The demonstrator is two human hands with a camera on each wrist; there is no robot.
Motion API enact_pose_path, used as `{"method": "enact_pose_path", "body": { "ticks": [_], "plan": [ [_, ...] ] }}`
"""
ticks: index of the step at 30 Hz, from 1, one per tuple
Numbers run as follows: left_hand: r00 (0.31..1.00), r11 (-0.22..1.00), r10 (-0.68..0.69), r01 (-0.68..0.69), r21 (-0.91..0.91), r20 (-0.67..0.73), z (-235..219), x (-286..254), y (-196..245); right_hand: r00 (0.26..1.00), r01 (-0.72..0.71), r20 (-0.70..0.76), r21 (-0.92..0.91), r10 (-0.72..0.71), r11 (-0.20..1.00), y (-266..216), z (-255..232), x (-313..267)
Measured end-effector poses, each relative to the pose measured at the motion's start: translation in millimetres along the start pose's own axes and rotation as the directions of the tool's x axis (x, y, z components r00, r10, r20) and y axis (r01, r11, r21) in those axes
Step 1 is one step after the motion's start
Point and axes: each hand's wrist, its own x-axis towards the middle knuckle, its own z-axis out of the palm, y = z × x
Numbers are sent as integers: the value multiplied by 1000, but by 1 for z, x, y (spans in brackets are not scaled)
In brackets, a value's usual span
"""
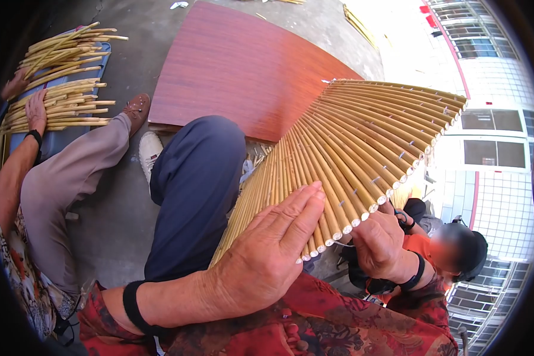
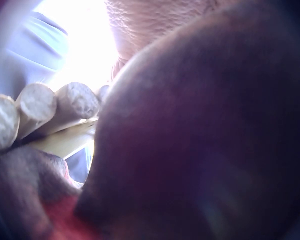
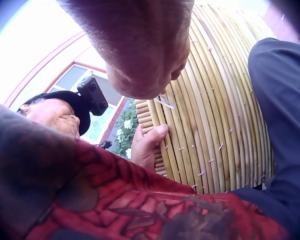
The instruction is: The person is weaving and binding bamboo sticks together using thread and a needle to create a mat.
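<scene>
Grey Concrete and Red Board Frame a Cane Mat in Your Hands

Concrete floor (image 1: 115,207) stretches beneath a reddish board (image 1: 243,65) at the far centre, while another person's hands work over loose canes (image 1: 71,104) at far left. Your cane mat (image 1: 338,136) fans out at centre right, beside your knee (image 1: 202,154), its cut ends facing near right. Your left hand (image 1: 261,261) grips that near edge, fingers nearly straight and close together on one face, thumb pressed against the other. Your right hand (image 1: 382,246), just to its right, is curled nearly closed at the cane ends and appears to pinch a pale cord (image 3: 166,102); its fingertips are partly hidden.

Expect the mat to be light for its spread, stiff along each cane but floppy across them, so it may fold or sag between ties. Smooth canes could slide a little under your fingers, and the thin ties look like its weakest part. Take hold with thumb and fingers on opposite faces, spanning several canes near the tied edge, and support the far side when you lift.
</scene>
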Motion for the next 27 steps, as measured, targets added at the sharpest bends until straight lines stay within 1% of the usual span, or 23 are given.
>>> {"method": "enact_pose_path", "body": {
  "ticks": [3, 5, 6, 8, 9, 11, 12, 13, 14, 15, 17, 18, 20, 22, 24, 25, 27],
  "plan": [
    [1000, 1000, 14, -14, 4, 0, 2, -1, -3, 1000, 8, 10, 9, -8, 1000, -1, 0, 2],
    [1000, 1000, 31, -31, 5, 4, 3, -1, -4, 998, -43, 53, 16, 42, 999, -6, -1, 8],
    [1000, 1000, 30, -30, 4, -3, 3, -1, -5, 998, -41, 53, 16, 40, 999, -8, -2, 10],
    [999, 999, 35, -35, 7, -10, 4, -1, -5, 990, -109, 86, -9, 109, 994, -12, -3, 14],
    [999, 999, 34, -34, 12, -21, 5, 0, -5, 991, -106, 81, -13, 107, 994, -13, -3, 15],
    [999, 999, 48, -48, 25, -25, 3, 2, -4, 967, -244, 80, 16, 242, 970, -16, -2, 14],
    [999, 1000, 26, -26, -1, -25, 3, 4, -2, 966, -250, 68, 11, 249, 968, -17, -3, 12],
    [1000, 1000, 5, -5, -22, -29, 3, 5, -1, 952, -295, 92, 36, 290, 955, -16, -5, 11],
    [999, 1000, 17, -17, -16, -27, 3, 6, -1, 938, -334, 120, 59, 325, 941, -15, -6, 11],
    [1000, 999, 10, -11, -33, -18, 4, 6, -1, 939, -333, 114, 53, 325, 942, -15, -8, 11],
    [1000, 998, -5, 5, -70, -5, 10, 4, 1, 910, -406, 126, 80, 394, 911, -17, -10, 5],
    [1000, 996, -19, 18, -84, -5, 13, 6, 1, 906, -414, 132, 75, 402, 907, -17, -11, 1],
    [1000, 994, -20, 19, -108, 0, 17, 7, 3, 856, -509, 158, 103, 492, 854, -17, -17, -6],
    [999, 995, -41, 43, -92, 24, 21, 9, 5, 852, -514, 151, 67, 501, 855, -20, -19, -10],
    [999, 996, -31, 33, -88, 30, 23, 10, 5, 763, -647, 182, 197, 621, 737, -26, -19, -12],
    [999, 996, -30, 33, -78, 33, 25, 9, 5, 757, -653, 184, 194, 627, 732, -27, -19, -14],
    [999, 997, -28, 31, -77, 47, 26, 8, 7, 735, -674, 176, 291, 654, 679, -28, -18, -18]
  ]
}}
